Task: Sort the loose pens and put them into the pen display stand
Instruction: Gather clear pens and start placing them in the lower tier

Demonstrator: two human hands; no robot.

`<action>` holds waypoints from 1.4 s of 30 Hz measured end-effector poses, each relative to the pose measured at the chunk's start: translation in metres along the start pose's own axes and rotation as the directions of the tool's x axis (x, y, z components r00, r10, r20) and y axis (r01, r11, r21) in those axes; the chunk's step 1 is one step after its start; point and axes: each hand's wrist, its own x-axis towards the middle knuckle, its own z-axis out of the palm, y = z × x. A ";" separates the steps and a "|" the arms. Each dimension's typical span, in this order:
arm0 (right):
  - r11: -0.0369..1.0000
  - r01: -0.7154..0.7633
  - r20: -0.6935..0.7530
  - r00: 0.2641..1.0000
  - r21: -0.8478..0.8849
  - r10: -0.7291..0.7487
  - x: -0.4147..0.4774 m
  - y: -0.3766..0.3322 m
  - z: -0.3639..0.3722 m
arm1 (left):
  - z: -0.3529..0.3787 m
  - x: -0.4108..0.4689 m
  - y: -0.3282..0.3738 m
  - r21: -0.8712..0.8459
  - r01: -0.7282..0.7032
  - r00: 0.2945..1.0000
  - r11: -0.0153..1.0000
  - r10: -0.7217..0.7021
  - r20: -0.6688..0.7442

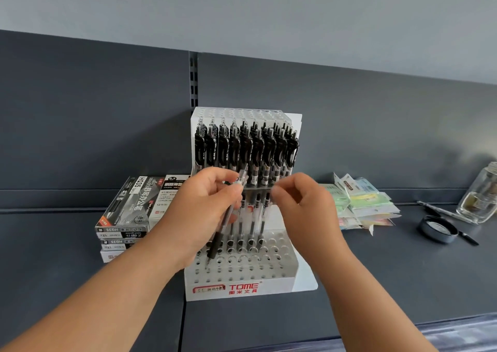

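Observation:
A white pen display stand with rows of holes stands on the dark shelf; its upper tier is packed with several black pens, and a few more stand in the lower tier. My left hand grips a small bunch of clear black-tipped pens, tips pointing down over the stand's lower left holes. My right hand hovers in front of the stand's middle ledge with fingers curled and thumb against fingertips; whether it pinches anything is hidden.
Stacked pen boxes lie left of the stand. To the right are a pile of pastel packets, a loose pen, a round dark lid and a glass jar. The shelf's front edge runs below.

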 end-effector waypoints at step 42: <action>0.997 0.019 0.165 0.986 -0.073 -0.006 0.010 0.049 -0.004 | -0.004 -0.039 -0.063 0.909 -0.170 0.984 0.381 0.017 0.177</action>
